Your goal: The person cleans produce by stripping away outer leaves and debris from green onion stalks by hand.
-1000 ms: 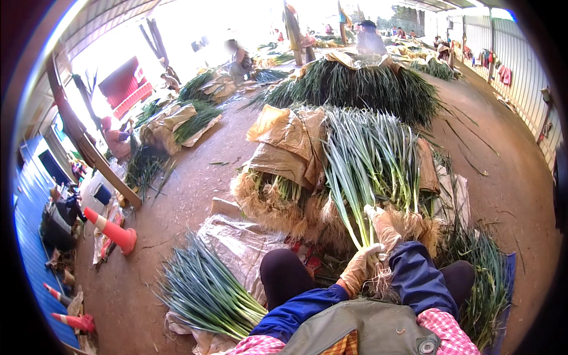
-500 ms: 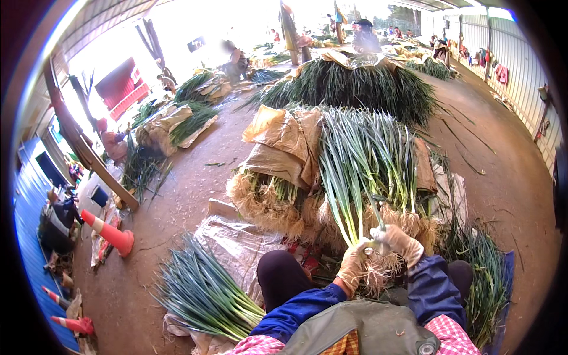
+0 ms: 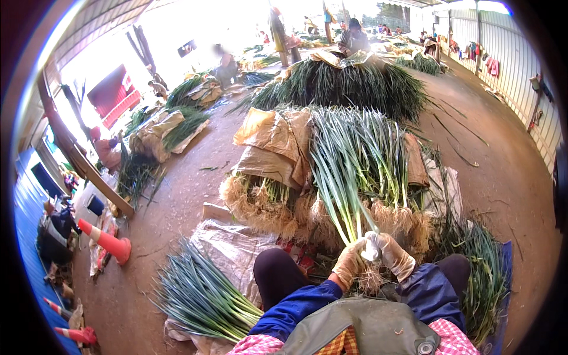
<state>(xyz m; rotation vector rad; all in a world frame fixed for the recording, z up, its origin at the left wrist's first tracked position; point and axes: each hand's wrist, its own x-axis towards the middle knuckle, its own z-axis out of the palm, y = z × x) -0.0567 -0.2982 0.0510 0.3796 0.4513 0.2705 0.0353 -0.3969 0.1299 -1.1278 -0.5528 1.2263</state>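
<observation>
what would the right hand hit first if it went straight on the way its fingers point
Most likely the left hand, which holds the long green stalks just beyond the fingertips of the right hand; depth there is hard to judge, so the two may already touch.

The floor [image 3: 139, 290] is reddish-brown, with pale flecks scattered over its left part. Near left, a crumpled whitish sheet [image 3: 228, 244] lies on it, partly under a bunch of long green stalks [image 3: 207, 299]. Near right, loose green leaves [image 3: 482, 275] are heaped over a blue sheet [image 3: 507, 260]. Left, a red-and-white traffic cone [image 3: 120, 248] rests; stray leaves [image 3: 473, 163] lie far right.
</observation>
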